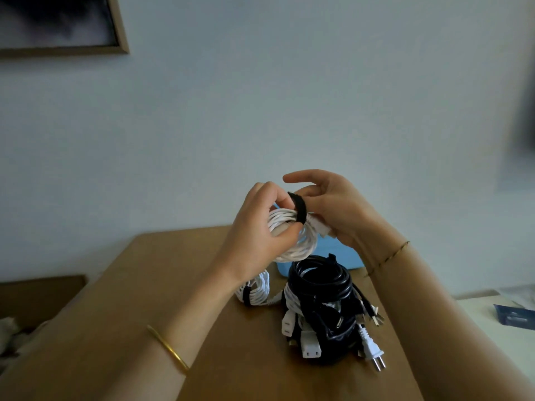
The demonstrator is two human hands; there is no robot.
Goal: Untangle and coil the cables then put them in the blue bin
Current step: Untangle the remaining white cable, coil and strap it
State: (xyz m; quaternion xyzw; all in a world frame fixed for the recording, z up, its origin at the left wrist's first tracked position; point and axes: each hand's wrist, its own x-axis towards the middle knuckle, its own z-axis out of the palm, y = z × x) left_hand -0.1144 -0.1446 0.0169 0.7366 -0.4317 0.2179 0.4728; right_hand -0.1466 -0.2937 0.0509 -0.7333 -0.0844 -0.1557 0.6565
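Two hands: both were up at frame centre, above the table point(173, 285), sharing one white coil point(292, 247).
Left hand point(257, 230): fingers and thumb were curled round the coil's left side, a firm grip.
Right hand point(335, 209): the thumb lay against the black strap point(298, 208) wrapped round the coil; the lower fingers were curled under the plug end and the forefinger was lifted free.
Blue bin point(343, 256): it sat just below centre, towards the table's far edge, mostly hidden by the held coil, the right wrist and the black cable pile point(318, 285) in front of it.
Second white coil point(256, 290): strapped, it lay on the table just left of the pile.
White plugs point(311, 342): they stuck out of the pile's near side, lower centre-right.
Wrists: there was a gold bangle point(168, 348) on the left and a thin chain point(388, 256) on the right.
Picture frame point(58, 24): it hung on the wall in the upper left corner.
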